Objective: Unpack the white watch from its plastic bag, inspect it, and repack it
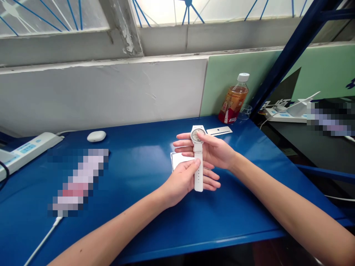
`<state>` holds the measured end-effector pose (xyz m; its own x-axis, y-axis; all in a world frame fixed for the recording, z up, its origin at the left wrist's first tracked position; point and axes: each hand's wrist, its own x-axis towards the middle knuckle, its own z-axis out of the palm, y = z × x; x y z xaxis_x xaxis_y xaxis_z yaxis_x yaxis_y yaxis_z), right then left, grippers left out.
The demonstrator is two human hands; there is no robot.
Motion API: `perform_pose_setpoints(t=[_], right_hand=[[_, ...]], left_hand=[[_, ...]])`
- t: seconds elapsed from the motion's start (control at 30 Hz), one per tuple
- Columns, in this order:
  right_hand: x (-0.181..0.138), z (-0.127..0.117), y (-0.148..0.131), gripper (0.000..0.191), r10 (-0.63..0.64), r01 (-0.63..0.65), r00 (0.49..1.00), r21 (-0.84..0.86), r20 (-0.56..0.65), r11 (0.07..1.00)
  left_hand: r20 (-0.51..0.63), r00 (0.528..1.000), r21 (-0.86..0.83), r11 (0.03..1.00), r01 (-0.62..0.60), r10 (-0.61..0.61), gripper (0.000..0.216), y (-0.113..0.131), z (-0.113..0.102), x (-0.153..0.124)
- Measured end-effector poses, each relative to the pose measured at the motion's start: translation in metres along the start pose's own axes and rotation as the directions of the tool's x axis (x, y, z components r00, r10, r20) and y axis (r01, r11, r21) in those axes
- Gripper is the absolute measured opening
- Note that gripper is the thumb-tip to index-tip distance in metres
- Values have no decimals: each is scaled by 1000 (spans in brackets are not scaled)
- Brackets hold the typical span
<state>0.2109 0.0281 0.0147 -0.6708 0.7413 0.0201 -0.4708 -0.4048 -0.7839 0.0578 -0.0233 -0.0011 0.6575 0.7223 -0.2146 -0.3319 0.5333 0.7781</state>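
Note:
A white wristwatch [198, 135] with a round dial is held up between my two hands, its strap hanging straight down with a row of holes. My right hand [217, 149] grips the top, thumb on the dial and fingers behind the case. Lower down, my left hand [184, 177] pinches the strap, thumb in front and fingers stretched out behind it. Partly hidden behind my hands, a white flat item [177, 159] with a clear edge lies on the table. A white card-like strip [220, 131] with a small dark mark lies beyond my right hand.
On the blue table [133, 229] a blurred phone-like device [83, 177] lies at left, with a white cable [41, 240]. Behind it are a white earbud case [96, 136] and a power strip [33, 147]. A drink bottle [234, 99] stands at the back right beside a blue post [291, 55].

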Motion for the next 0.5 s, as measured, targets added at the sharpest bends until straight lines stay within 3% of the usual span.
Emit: perform_pose_setpoints(t=[0.2,0.5], right_hand=[[0,0,-2,38,1,0,1000,24,-32,1000],[0,3,-5,56,-5,4,1000,46,10,999]], left_hand=[[43,998,43,998,51,-53,39,0,-1,-2],[-62,997,99,994,45,-39,38,4,0,-5]])
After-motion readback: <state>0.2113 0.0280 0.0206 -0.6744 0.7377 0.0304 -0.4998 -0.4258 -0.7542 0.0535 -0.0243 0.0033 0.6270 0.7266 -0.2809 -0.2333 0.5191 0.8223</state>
